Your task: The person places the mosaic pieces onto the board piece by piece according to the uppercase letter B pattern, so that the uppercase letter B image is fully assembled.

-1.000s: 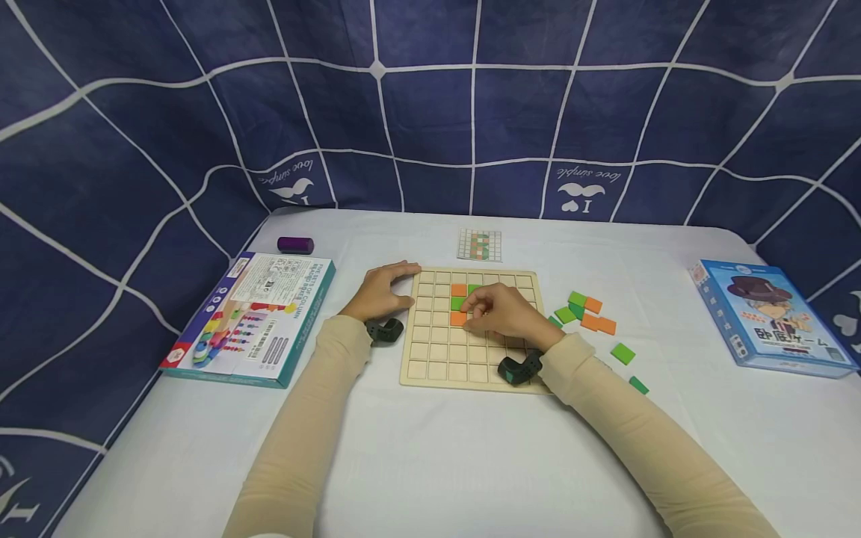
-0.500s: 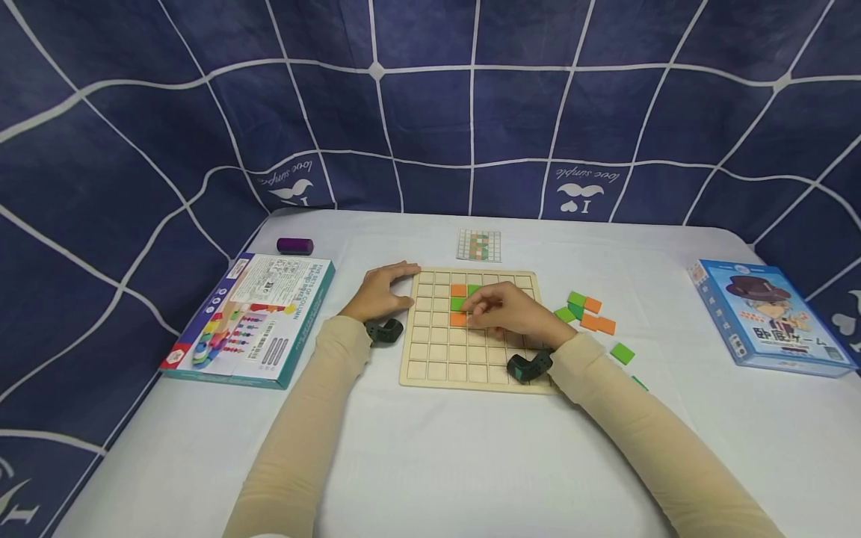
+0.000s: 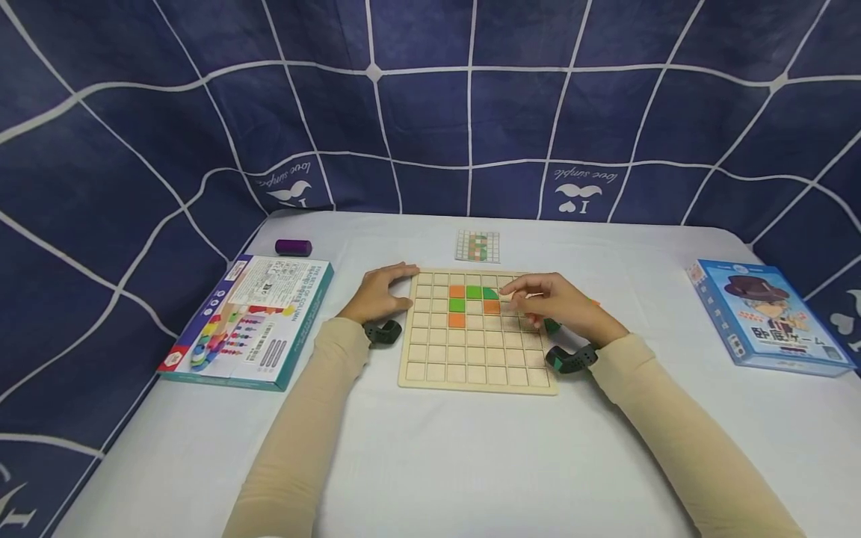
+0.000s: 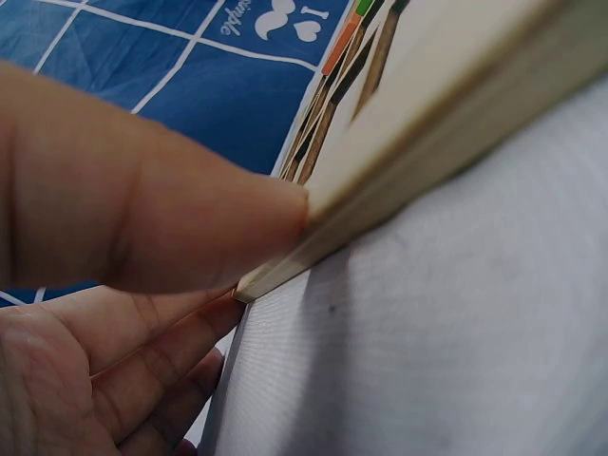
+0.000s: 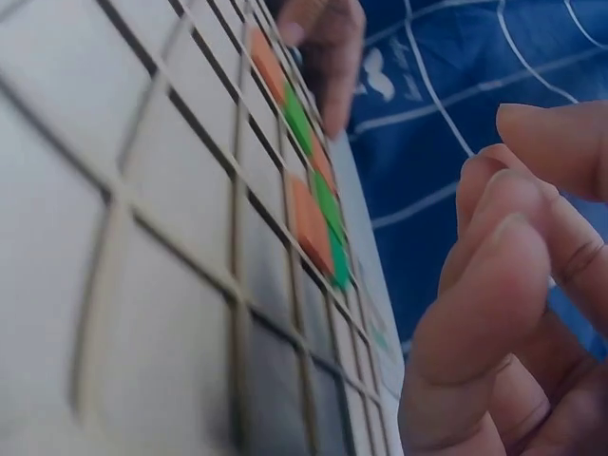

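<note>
A wooden grid board [image 3: 471, 359] lies on the white table, with several orange and green tiles in its upper cells. Among them are a square orange tile [image 3: 492, 306] and a dark green tile [image 3: 490, 294] with one rounded side. My left hand [image 3: 380, 294] rests at the board's upper left, its thumb [image 4: 237, 223] against the side edge and its fingers fairly straight by the far corner. Over the board's right side hovers my right hand [image 3: 561, 305], fingers loosely bent, nothing between them in the right wrist view. Loose tiles beyond it are mostly hidden.
Behind the board lies a small pattern card [image 3: 477, 246]. A flat box [image 3: 249, 321] and a purple cylinder [image 3: 293, 247] are at the left; a blue box [image 3: 770, 314] is at the right. Patterned blue cloth [image 3: 430, 112] hangs around the table.
My right hand has moved right, from the middle of the board to its right side, uncovering the orange and dark green tiles. The left hand stays in place.
</note>
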The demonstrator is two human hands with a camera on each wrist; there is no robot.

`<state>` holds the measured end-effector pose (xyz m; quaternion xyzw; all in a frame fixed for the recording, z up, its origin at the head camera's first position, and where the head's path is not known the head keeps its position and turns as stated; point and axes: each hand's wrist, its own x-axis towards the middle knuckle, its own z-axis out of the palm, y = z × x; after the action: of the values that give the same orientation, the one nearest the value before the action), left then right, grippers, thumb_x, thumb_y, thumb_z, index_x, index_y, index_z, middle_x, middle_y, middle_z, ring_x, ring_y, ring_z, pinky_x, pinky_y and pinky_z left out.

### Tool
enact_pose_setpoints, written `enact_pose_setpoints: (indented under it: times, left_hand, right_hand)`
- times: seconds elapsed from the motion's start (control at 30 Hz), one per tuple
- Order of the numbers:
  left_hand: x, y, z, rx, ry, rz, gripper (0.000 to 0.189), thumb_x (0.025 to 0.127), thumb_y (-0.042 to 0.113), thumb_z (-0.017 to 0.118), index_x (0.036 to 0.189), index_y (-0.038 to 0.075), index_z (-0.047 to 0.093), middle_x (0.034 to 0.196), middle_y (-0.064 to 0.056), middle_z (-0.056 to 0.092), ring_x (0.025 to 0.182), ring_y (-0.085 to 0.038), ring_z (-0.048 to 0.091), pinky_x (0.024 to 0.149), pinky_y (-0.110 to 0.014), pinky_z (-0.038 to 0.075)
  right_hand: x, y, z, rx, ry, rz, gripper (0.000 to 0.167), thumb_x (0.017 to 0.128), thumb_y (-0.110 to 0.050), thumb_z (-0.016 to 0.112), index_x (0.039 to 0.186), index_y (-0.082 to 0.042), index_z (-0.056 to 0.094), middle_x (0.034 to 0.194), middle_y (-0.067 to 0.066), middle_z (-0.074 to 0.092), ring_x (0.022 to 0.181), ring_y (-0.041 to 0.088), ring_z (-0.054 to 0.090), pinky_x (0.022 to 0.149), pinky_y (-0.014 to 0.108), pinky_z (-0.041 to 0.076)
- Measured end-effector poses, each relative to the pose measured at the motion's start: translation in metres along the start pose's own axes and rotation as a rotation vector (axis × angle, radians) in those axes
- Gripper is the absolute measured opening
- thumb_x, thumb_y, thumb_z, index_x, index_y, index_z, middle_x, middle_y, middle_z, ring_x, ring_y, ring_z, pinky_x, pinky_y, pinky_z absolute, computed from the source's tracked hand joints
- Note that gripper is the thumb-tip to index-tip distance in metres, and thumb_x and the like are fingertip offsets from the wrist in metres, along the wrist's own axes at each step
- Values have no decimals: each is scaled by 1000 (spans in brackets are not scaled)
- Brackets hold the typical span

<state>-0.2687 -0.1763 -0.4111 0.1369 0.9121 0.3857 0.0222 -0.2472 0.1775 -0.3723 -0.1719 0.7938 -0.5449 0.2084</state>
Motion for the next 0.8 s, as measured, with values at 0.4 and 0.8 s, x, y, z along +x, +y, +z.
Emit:
enact_pose_setpoints:
  times: [0.4, 0.8]
  left_hand:
    - [-1, -1, 0, -4, 2, 18, 69, 86, 3, 77, 153, 3, 61, 162, -14, 55, 159, -32, 38, 134, -49, 25]
    - [0, -2, 0, -10, -2, 5, 69, 86, 3, 76, 153, 3, 60, 163, -14, 53, 160, -32, 36, 134, -49, 24]
  right_hand:
    - [-21, 11, -45, -37, 124, 40, 43, 105, -14, 70, 141, 9, 62, 80, 3, 62, 70, 14, 56, 63, 25, 52]
    - [-34, 33, -74, -84, 63, 113, 40, 103, -13, 72, 135, 11, 66, 77, 0, 60, 59, 13, 50, 52, 23, 41]
